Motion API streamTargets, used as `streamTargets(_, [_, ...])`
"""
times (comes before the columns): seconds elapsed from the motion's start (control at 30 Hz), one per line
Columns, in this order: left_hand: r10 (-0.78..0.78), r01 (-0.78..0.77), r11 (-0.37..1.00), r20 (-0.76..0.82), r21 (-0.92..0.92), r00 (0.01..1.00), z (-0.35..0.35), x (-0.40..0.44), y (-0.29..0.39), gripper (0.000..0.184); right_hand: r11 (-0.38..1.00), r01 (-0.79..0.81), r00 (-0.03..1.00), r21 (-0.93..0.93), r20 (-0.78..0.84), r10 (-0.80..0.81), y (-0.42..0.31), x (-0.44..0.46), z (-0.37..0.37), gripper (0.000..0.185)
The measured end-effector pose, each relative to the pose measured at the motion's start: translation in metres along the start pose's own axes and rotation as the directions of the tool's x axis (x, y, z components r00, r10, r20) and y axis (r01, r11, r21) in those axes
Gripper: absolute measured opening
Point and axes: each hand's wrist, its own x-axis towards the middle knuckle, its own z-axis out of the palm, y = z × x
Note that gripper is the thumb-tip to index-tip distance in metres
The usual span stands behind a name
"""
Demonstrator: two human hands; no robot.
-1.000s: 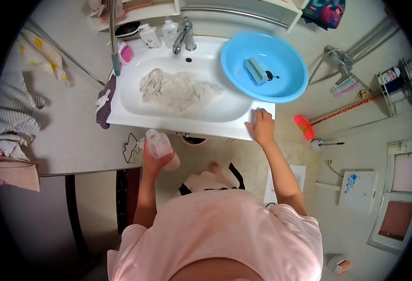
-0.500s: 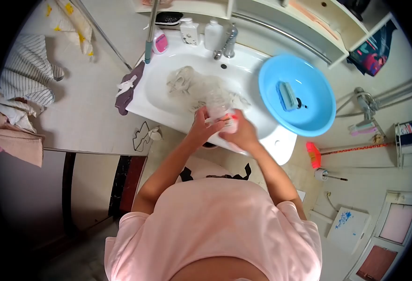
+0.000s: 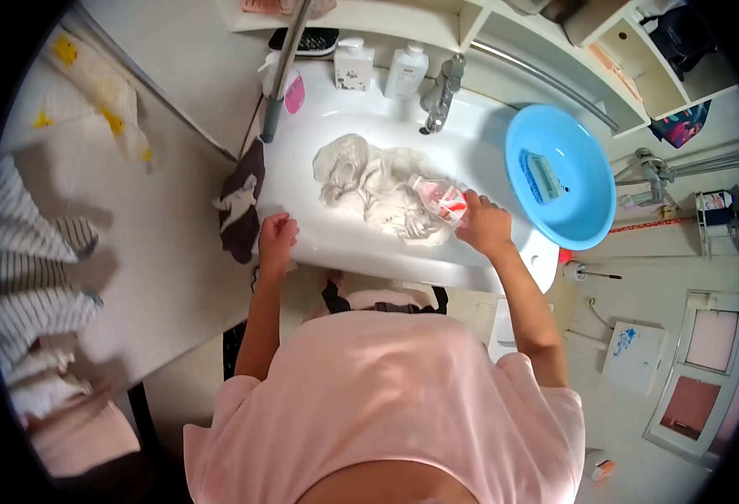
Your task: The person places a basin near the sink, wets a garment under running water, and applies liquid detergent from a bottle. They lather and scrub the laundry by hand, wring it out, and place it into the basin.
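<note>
One-handed, in the head view, clamping the bottle (image 3: pixel 442 200) with the right hand (image 3: pixel 484 225) above the sink (image 3: pixel 353 259), curling the left hand (image 3: pixel 277 239) (unclear if gripping) near the sink's left end, risking, by loosening, a slip onto the cloth (image 3: pixel 378 189) inside.

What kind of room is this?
Probably a bathroom. There's a white sink with a metal faucet, pump bottle behind the basin, and what looks like a shower tap on the wall.
</note>
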Motion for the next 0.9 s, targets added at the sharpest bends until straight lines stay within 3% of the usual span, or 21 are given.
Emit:
streamTargets(0.03, [0.023,-0.023,1.0,0.009,0.012,1.0,-0.003,0.01,0.0,0.029,0.998,-0.048,0.996,0.032,-0.071,0.05,-0.005,0.001,0.0,0.059])
streamTargets(0.17, [0.062,-0.082,0.993,0.213,0.083,0.975,-0.006,0.036,0.009,0.026,0.994,-0.106,0.994,0.032,-0.019,0.107,-0.023,-0.004,0.009,0.062])
streamTargets(0.27, [0.194,-0.251,0.955,0.309,0.16,0.931,0.004,0.055,0.008,0.025,0.943,-0.241,0.954,0.228,-0.121,0.273,-0.028,-0.017,0.013,0.068])
streamTargets(0.3, [0.208,-0.256,0.961,0.337,0.104,0.918,0.01,0.061,0.008,0.026,0.952,-0.231,0.955,0.201,-0.141,0.261,-0.028,-0.023,0.013,0.072])
streamTargets(0.4, [0.225,-0.35,0.897,0.402,0.27,0.888,0.033,0.076,0.012,0.027,0.907,-0.332,0.916,0.261,-0.142,0.376,-0.024,-0.04,0.015,0.073])
streamTargets(0.43, [0.275,-0.409,0.883,0.454,0.229,0.848,0.045,0.081,0.013,0.032,0.893,-0.379,0.896,0.243,-0.146,0.42,-0.022,-0.046,0.014,0.071])
streamTargets(0.47, [0.272,-0.46,0.834,0.498,0.305,0.823,0.058,0.085,0.013,0.035,0.906,-0.376,0.906,0.192,-0.13,0.404,-0.018,-0.052,0.016,0.07])
streamTargets(0.53, [0.257,-0.575,0.694,0.596,0.434,0.761,0.088,0.09,0.023,0.04,0.922,-0.373,0.918,0.105,-0.103,0.383,-0.012,-0.064,0.02,0.069])
streamTargets(0.57, [0.283,-0.668,0.603,0.666,0.436,0.69,0.104,0.095,0.025,0.047,0.873,-0.458,0.876,0.169,-0.084,0.476,-0.013,-0.068,0.017,0.068])
streamTargets(0.63, [0.302,-0.817,0.41,0.785,0.405,0.541,0.133,0.099,0.019,0.061,0.882,-0.456,0.876,0.12,-0.115,0.469,-0.011,-0.074,0.018,0.068])
streamTargets(0.7, [0.268,-0.922,0.114,0.882,0.37,0.387,0.151,0.107,0.012,0.074,0.878,-0.47,0.877,0.089,-0.07,0.476,-0.014,-0.082,0.019,0.068])
streamTargets(0.77, [0.258,-0.943,-0.14,0.93,0.303,0.261,0.157,0.127,-0.009,0.09,0.838,-0.516,0.84,0.177,-0.088,0.536,-0.014,-0.09,0.018,0.069])
streamTargets(0.87, [-0.224,-0.793,-0.237,0.763,0.561,0.607,0.162,0.133,0.008,0.085,0.807,-0.55,0.815,0.214,-0.075,0.575,-0.009,-0.1,0.015,0.071])
streamTargets(0.9, [-0.205,-0.78,-0.262,0.757,0.568,0.62,0.162,0.139,-0.003,0.061,0.8,-0.56,0.809,0.216,-0.062,0.584,-0.009,-0.103,0.016,0.072])
